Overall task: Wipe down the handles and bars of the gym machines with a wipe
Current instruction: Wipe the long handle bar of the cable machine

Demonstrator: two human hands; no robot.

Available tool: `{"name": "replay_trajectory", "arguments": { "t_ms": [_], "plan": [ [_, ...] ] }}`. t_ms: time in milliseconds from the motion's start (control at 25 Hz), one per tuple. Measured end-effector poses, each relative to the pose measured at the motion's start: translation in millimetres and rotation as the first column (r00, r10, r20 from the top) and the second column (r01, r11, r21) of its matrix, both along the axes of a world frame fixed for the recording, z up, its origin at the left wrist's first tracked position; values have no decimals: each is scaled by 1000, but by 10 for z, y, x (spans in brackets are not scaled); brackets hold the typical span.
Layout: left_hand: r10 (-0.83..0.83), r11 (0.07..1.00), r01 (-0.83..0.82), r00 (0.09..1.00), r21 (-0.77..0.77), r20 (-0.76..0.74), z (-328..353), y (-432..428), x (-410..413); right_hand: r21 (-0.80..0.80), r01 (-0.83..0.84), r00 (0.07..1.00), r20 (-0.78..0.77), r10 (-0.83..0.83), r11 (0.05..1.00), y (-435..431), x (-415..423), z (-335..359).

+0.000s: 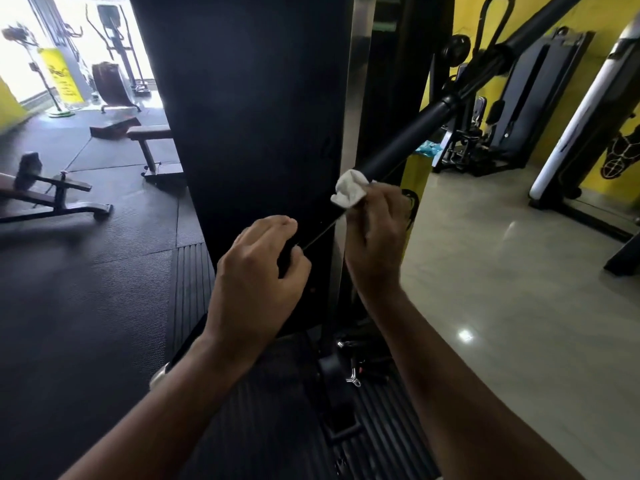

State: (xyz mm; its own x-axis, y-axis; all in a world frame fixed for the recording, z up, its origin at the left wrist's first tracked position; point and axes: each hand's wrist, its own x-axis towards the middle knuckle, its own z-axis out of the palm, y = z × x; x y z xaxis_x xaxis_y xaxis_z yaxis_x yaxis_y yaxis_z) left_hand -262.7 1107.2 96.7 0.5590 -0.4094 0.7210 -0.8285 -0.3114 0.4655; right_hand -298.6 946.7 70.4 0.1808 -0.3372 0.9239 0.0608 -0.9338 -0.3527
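Beside the black machine column (249, 116), the right hand (375, 233) pinches a crumpled white wipe (349, 189) at the foot of a long black rubber-sleeved bar (433, 116) slanting away up-right, left hand (254, 271) curled round its nearer tip.

Colour key. Wipe (349, 189), white; bar (408, 133), matt black, as is the thin cable (322, 232) running below it; machine panel (259, 116), plain black, edged by a silver steel upright (360, 81); rubber mat (86, 289), black with a fine pebbled grain; ribbed mat (190, 289), black in straight parallel ridges; tiled floor (502, 271), pale grey-beige and glossy; wall (554, 15), bright yellow (a black line-drawn emblem (620, 157) sits on it at far right); padded post (581, 116), white with black marks; bin (414, 178), yellow with a black emblem; wad (427, 148) above it, turquoise; banner (59, 74), yellow with dark lettering.
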Motion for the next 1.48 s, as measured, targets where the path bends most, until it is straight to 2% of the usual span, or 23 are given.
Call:
{"name": "replay_trajectory", "arguments": {
  "t_ms": [120, 240, 280, 360, 400, 480, 560, 640, 680, 760, 800, 920, 960, 1040, 1080, 1200, 1240, 1280, 1320, 1360, 1400, 1440, 1480],
  "plan": [
    [13, 1000, -13, 1000, 4, -4, -21, -27, -32, -224, 1, 991, -131, -32, 975, -137, -76, 54],
    [21, 1000, -21, 1000, 19, -8, -68, -68, -63, -138, 83, 976, -188, -108, 987, -297, -98, 206],
    [28, 999, -28, 1000, 21, -7, -88, -86, -83, -195, 67, 969, -221, -110, 979, -305, -110, 234],
    [42, 999, -42, 999, 25, 6, -117, -134, -111, -413, -42, 926, -359, -120, 910, -419, -179, 352],
    [42, 999, -42, 999, 28, 11, -126, -155, -102, -449, -74, 895, -424, -139, 890, -508, -212, 462],
    [35, 998, -36, 999, 48, 9, -143, -191, -74, -363, -18, 853, -492, -175, 932, -612, -221, 703],
    [45, 996, -46, 999, 74, 7, -148, -232, -57, -393, -127, 797, -587, -142, 911, -571, -153, 779],
    [45, 995, -45, 999, 85, 0, -148, -291, -47, -502, -314, 715, -684, -147, 806, -523, -125, 773],
    [38, 996, -37, 999, 84, -6, -151, -320, -42, -496, -309, 704, -693, -155, 811, -566, -127, 814],
    [6, 996, -4, 1000, 91, -17, -155, -387, -25, -448, -132, 749, -629, -207, 884, -701, -147, 966],
    [-8, 995, 10, 1000, 96, -26, -140, -417, -17, -418, -99, 758, -620, -204, 903, -755, -170, 996],
    [-27, 995, 31, 999, 90, -41, -79, -464, 21, -521, -292, 673, -708, -215, 802, -734, -178, 949],
    [-41, 995, 45, 998, 90, -43, -75, -471, 43, -521, -290, 656, -719, -230, 803, -780, -179, 947],
    [-77, 993, 82, 996, 89, -53, -88, -467, 83, -419, -106, 712, -665, -226, 902, -894, -157, 981],
    [-96, 991, 100, 994, 87, -55, -102, -463, 99, -391, -25, 745, -621, -244, 920, -906, -157, 957],
    [-127, 989, 133, 988, 59, -83, -132, -467, 138, -518, 28, 802, -499, -328, 855, -749, -173, 610],
    [-130, 990, 135, 987, 46, -92, -137, -469, 142, -437, 71, 847, -449, -286, 897, -683, -182, 482],
    [-130, 990, 134, 987, 39, -96, -135, -472, 141, -263, 120, 905, -367, -215, 957, -628, -182, 361],
    [-127, 991, 131, 988, 36, -94, -134, -478, 142, -34, 134, 958, -252, -139, 990, -565, -172, 260],
    [-122, 991, 126, 989, 40, -86, -128, -495, 153, 225, 78, 990, -130, -50, 971, -474, -137, 189],
    [-116, 992, 120, 990, 48, -76, -120, -510, 172, 476, -47, 999, 2, 52, 878, -349, -87, 123],
    [-112, 992, 116, 992, 57, -66, -111, -531, 192, 682, -207, 978, 160, 133, 701, -195, -34, 72],
    [-108, 992, 111, 993, 63, -56, -104, -545, 209, 803, -382, 924, 332, 189, 458, -35, 10, 37]
  ]
}}
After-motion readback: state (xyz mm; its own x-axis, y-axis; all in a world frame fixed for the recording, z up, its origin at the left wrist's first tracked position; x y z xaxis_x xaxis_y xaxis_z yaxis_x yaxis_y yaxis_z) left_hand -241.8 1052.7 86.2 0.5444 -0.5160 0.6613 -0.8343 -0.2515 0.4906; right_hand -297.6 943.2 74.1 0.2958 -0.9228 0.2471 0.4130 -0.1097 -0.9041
